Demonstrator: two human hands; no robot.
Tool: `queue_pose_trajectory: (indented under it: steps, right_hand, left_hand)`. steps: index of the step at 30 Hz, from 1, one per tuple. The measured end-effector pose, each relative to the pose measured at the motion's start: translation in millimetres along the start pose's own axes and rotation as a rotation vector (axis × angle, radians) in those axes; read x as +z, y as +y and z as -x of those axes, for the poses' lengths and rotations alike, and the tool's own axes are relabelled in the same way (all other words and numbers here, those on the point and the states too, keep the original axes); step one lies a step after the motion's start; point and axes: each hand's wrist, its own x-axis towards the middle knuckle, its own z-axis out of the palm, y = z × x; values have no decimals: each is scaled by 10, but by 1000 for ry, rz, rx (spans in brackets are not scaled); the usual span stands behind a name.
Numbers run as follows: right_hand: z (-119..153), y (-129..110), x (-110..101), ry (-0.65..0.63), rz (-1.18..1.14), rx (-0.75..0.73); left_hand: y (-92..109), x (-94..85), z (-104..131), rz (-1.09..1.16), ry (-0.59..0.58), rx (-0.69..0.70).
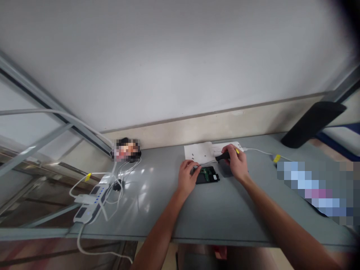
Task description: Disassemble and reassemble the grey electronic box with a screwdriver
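My right hand (236,163) is closed round the black handle of a screwdriver (223,155) that has a yellow mark near its top. Its thin shaft points left, almost level, toward the fingers of my left hand (188,174). Those fingers are bent together at the shaft's tip, over the upper left corner of an opened black device (208,179). What they pinch there is too small to make out. A green circuit board (207,173) shows inside the device, which lies flat on the grey table (157,210).
Behind the device lies white paper (194,150) with several small dark screws. A power strip (90,206) with white cables stands at the left. At the right are a black upright object (312,123) and a blurred-out screen (317,191). A wall closes the back.
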Motion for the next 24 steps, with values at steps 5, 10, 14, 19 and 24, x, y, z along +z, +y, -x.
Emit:
queue_pose_trajectory:
  steps: [5, 10, 14, 19, 24]
  right_hand:
    - [-4, 24, -13, -12, -5, -13]
    - [2, 3, -2, -12, -20, -24]
    - [-14, 21, 22, 38, -50, -148]
    - [-11, 91, -32, 210, 169, -330]
    - [48, 100, -96, 171, 425, -465]
  left_hand:
    - [-1, 4, 3, 14, -8, -5]
    - [1, 0, -5, 21, -14, -10]
    - [32, -15, -14, 32, -27, -21]
    - [131, -52, 4, 13, -92, 18]
    - [252, -91, 21, -80, -337, 100]
